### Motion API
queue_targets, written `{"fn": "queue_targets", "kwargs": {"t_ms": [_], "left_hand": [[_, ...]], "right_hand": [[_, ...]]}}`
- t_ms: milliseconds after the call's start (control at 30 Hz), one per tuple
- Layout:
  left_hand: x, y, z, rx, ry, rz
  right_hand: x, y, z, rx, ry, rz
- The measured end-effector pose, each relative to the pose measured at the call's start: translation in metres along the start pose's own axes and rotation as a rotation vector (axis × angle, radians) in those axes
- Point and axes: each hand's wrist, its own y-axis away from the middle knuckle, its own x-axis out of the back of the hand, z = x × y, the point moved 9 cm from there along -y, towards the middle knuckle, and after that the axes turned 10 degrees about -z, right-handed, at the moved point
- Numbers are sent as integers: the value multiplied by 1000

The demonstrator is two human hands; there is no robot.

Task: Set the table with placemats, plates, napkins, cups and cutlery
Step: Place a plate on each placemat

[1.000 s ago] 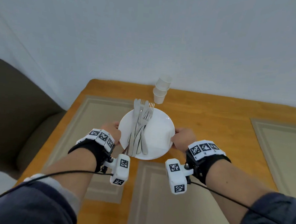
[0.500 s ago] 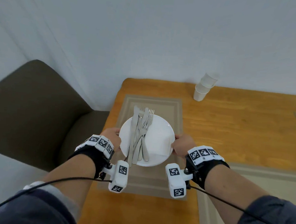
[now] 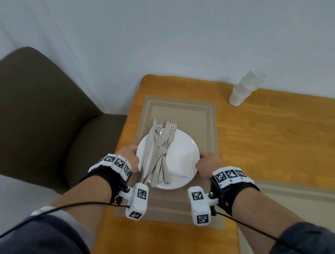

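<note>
A white plate [image 3: 187, 147] is held over a beige placemat [image 3: 180, 112] at the table's left end. My left hand [image 3: 127, 155] grips its left rim and my right hand [image 3: 207, 164] grips its right rim. Several forks and knives [image 3: 158, 153] lie in a bundle across the plate's left half, tips pointing away from me. A folded white napkin [image 3: 180, 163] lies on the plate's right half. A leaning stack of white paper cups [image 3: 245, 88] stands near the wall at the table's far edge.
The wooden table [image 3: 270, 133] runs off to the right. A second beige placemat [image 3: 288, 193] lies at the right, near my right forearm. A dark brown upholstered chair [image 3: 36, 109] stands left of the table. A pale wall closes the far side.
The plate, held in both hands, has moved left from the table's middle to over the left-end placemat. The cup stack now lies further right in view.
</note>
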Motion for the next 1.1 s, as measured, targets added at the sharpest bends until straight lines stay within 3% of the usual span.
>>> {"fn": "queue_targets", "kwargs": {"t_ms": [233,433,600,1100], "left_hand": [[13,7,-7,7,21,38],[33,29,18,-25,-162,238],[20,32,29,-7,-211,172],[42,38,11,164,-244,287]], "right_hand": [[-6,3,-12,-3,1,0],[-4,12,-21,10,36,-34],[-11,21,-33,78,70,14],[-41,35,-82,137,160,-69]]}}
